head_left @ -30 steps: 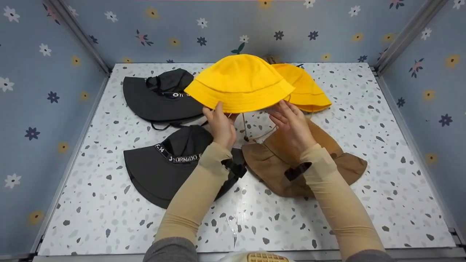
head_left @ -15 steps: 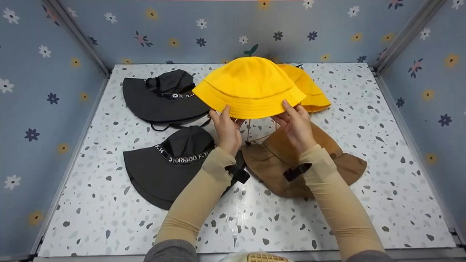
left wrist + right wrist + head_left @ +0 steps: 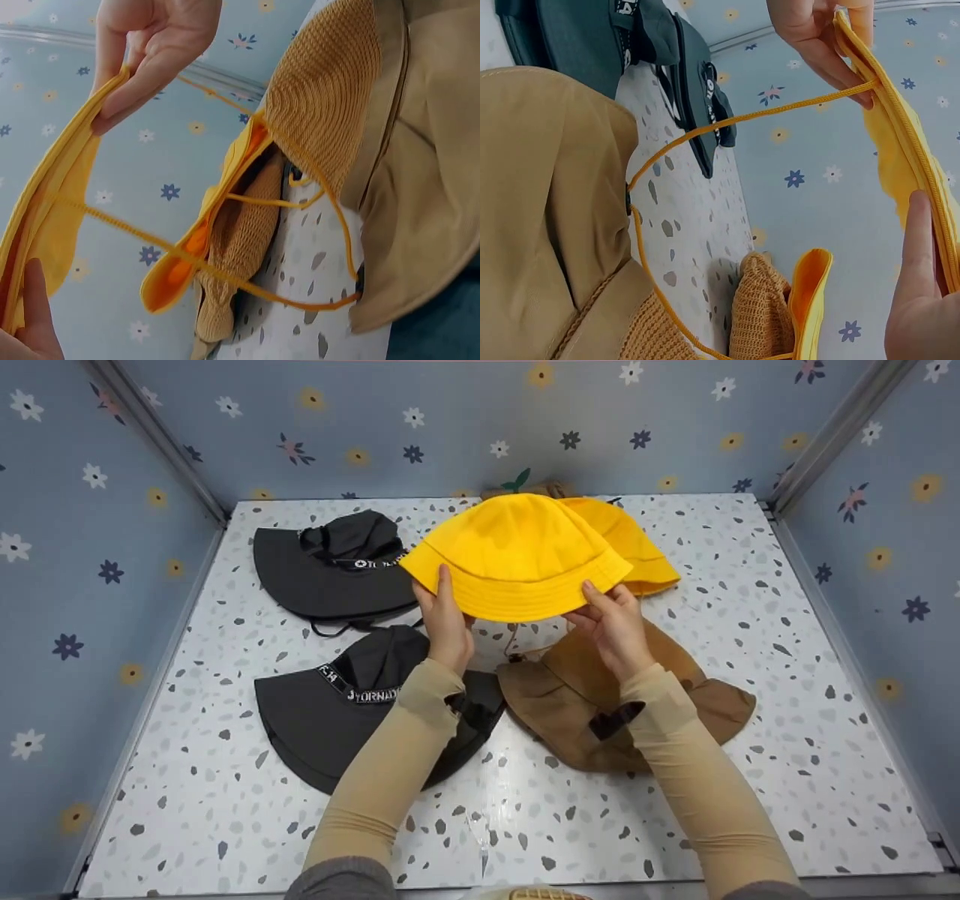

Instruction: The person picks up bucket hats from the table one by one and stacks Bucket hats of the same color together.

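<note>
A yellow bucket hat [image 3: 517, 547] with a green sprout on its crown is held up between both hands above the table. My left hand [image 3: 448, 626] grips the left part of its brim, thumb on the outer face. On the right, my right hand [image 3: 619, 630] pinches the brim, thumb in front and fingers underneath. From the hat's underside hangs a yellow cord [image 3: 247, 286], its dark toggle against a brown hat [image 3: 675, 660] that lies below my right hand. A second yellow hat [image 3: 637, 547] stands behind, partly covered.
Two black wide-brimmed hats lie on the left: one at the back [image 3: 330, 577], another in front [image 3: 322, 727] partly under my left forearm. Behind the yellow hats a brown knitted hat [image 3: 757, 307] shows. Flowered panels [image 3: 450, 405] wall the speckled table [image 3: 810, 780].
The held yellow hat has moved right and somewhat lower. My right thumb has come onto the brim's outer face. My left hand has shifted left along the brim.
</note>
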Motion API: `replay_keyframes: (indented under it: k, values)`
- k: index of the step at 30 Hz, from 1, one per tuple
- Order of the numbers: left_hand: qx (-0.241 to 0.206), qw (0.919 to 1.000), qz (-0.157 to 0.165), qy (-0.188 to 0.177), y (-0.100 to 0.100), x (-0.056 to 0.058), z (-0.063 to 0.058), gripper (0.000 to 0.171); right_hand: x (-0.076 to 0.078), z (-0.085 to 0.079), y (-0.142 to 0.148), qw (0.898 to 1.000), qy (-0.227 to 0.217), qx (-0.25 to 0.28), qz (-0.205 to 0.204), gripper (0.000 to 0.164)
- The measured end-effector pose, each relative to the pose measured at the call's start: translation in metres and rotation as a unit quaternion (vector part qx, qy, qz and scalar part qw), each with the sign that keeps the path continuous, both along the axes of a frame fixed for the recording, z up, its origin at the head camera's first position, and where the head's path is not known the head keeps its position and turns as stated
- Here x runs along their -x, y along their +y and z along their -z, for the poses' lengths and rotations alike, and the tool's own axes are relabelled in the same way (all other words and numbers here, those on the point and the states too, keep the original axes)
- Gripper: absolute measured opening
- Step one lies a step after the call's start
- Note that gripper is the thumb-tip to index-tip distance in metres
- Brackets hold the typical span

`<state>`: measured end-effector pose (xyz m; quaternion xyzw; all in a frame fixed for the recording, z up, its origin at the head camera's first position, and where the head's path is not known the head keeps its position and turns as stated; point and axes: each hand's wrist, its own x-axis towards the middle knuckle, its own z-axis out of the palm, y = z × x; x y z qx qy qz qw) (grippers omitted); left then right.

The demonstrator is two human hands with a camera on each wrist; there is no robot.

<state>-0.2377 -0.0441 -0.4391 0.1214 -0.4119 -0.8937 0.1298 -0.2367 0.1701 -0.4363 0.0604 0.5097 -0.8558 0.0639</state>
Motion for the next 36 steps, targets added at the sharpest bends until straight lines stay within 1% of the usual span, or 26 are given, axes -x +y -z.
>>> replay_keyframes:
  k: [4, 8, 11, 13, 16, 20, 23, 25, 29, 31, 34, 36]
  values:
    - [0.008, 0.9999, -0.005, -0.007, -0.011, 0.007, -0.001, 0.042, 0.002, 0.003, 0.002, 1.000, -0.004, -0.002, -0.004, 0.026]
    - [0.008, 0.9999, -0.005, -0.005, -0.020, 0.011, -0.001, 0.046, 0.004, 0.006, 0.004, 1.000, -0.007, -0.014, -0.021, 0.032]
    - [0.000, 0.9999, -0.011, -0.007, -0.024, 0.012, 0.000, 0.046, 0.006, 0.008, 0.006, 0.999, -0.013, -0.035, -0.036, 0.034]
    - [-0.010, 0.9998, -0.014, -0.009, -0.026, 0.013, -0.001, 0.045, 0.008, 0.008, 0.008, 0.998, -0.023, -0.043, -0.039, 0.036]
    - [-0.014, 0.9995, -0.022, -0.018, -0.030, 0.014, -0.001, 0.044, 0.013, 0.009, 0.011, 0.998, -0.041, -0.048, -0.032, 0.036]
    - [0.003, 0.9990, -0.032, -0.030, -0.037, 0.016, 0.001, 0.045, 0.021, 0.011, 0.014, 0.997, -0.058, -0.050, -0.008, 0.035]
    - [0.013, 0.9987, -0.031, -0.037, -0.042, 0.018, 0.003, 0.048, 0.027, 0.012, 0.014, 0.996, -0.062, -0.057, 0.009, 0.032]
    - [0.012, 0.9987, -0.026, -0.042, -0.045, 0.019, 0.005, 0.048, 0.031, 0.013, 0.014, 0.996, -0.063, -0.063, 0.015, 0.030]
    - [0.037, 0.9972, -0.009, -0.065, -0.052, 0.023, 0.008, 0.045, 0.037, 0.017, 0.012, 0.992, -0.067, -0.108, 0.010, 0.025]
    - [0.060, 0.9953, -0.003, -0.076, -0.056, 0.025, 0.011, 0.043, 0.039, 0.019, 0.010, 0.989, -0.068, -0.134, 0.003, 0.023]
    - [0.105, 0.9896, 0.004, -0.098, -0.064, 0.027, 0.017, 0.040, 0.042, 0.022, 0.009, 0.982, -0.071, -0.173, -0.014, 0.021]
    - [0.129, 0.9845, 0.012, -0.118, -0.070, 0.027, 0.022, 0.040, 0.044, 0.025, 0.008, 0.979, -0.071, -0.191, -0.028, 0.020]
